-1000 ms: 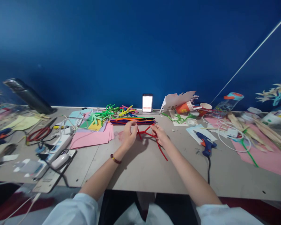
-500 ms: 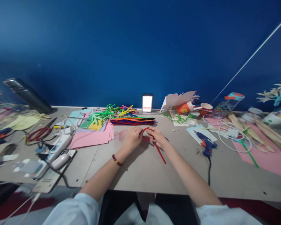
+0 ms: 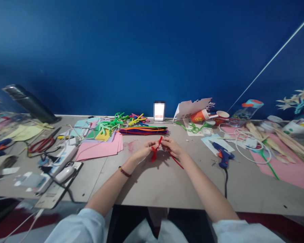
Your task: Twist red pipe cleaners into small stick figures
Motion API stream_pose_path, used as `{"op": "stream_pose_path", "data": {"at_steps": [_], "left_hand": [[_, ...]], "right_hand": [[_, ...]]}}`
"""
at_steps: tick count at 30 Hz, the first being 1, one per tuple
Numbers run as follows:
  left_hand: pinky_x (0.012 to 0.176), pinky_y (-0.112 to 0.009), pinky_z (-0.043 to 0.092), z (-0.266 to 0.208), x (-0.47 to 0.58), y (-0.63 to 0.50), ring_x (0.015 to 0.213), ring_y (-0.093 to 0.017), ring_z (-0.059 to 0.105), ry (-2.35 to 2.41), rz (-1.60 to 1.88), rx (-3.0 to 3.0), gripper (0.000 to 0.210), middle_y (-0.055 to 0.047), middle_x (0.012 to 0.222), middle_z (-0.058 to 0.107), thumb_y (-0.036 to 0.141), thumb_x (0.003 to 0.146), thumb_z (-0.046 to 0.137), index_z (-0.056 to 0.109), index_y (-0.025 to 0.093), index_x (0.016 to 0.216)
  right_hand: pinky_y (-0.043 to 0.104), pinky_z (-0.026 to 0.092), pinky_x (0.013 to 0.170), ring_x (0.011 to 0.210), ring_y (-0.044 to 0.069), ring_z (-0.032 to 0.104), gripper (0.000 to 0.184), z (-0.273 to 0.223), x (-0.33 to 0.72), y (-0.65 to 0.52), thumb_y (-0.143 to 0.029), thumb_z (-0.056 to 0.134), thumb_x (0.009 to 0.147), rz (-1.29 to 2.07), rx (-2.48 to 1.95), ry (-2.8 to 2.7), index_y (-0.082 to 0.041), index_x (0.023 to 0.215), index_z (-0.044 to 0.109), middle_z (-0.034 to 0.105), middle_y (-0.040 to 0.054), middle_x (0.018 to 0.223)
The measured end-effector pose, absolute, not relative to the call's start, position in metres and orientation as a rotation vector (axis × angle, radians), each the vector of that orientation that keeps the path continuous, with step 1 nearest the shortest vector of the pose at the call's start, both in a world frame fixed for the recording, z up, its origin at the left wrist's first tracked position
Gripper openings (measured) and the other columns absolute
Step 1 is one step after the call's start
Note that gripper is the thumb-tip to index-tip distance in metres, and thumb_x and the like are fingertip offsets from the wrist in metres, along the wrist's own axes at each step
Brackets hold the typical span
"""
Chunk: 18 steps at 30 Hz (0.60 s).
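Note:
A bent red pipe cleaner (image 3: 154, 156) is held between my two hands over the middle of the table. My left hand (image 3: 143, 151) pinches it from the left, fingers closed. From the right, my right hand (image 3: 172, 147) grips it too, and a straight red length sticks out below that palm toward the lower right. Several red loops or bends show between the fingertips; their exact shape is too small to make out. Just beyond the hands lies a bundle of pipe cleaners (image 3: 143, 130) in purple, orange, red and green.
Left of the hands are pink paper sheets (image 3: 98, 150), green bent pipe cleaners (image 3: 111, 124) and a power strip (image 3: 63, 158). A phone (image 3: 159, 111) stands against the wall. To the right lie a glue gun (image 3: 224, 156), paper cups (image 3: 200, 116) and a white cable (image 3: 253, 160).
My left hand has turned, uncovering red bends that hang between the hands. The red tail under my right hand has shifted slightly right and up.

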<state>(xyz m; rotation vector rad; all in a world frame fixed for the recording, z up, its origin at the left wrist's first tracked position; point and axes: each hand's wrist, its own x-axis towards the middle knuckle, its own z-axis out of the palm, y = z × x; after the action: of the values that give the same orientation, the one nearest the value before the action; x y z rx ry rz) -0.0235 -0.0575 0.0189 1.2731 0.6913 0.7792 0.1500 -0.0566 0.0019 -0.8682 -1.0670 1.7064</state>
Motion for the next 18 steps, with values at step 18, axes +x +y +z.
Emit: {"op": "stream_pose_path", "data": {"at_steps": [18], "left_hand": [[0.062, -0.026, 0.036, 0.011, -0.023, -0.065, 0.065, -0.013, 0.044, 1.101, 1.498, 2.109, 0.012, 0.0, 0.069, 0.048, 0.024, 0.085, 0.047, 0.052, 0.018, 0.077]], "right_hand": [[0.019, 0.013, 0.034, 0.034, 0.004, 0.032, 0.039, -0.008, 0.137, -0.048, -0.05, 0.076, 0.056, 1.352, -1.055, -0.823, -0.019, 0.067, 0.054, 0.043, -0.0085, 0.039]]}}
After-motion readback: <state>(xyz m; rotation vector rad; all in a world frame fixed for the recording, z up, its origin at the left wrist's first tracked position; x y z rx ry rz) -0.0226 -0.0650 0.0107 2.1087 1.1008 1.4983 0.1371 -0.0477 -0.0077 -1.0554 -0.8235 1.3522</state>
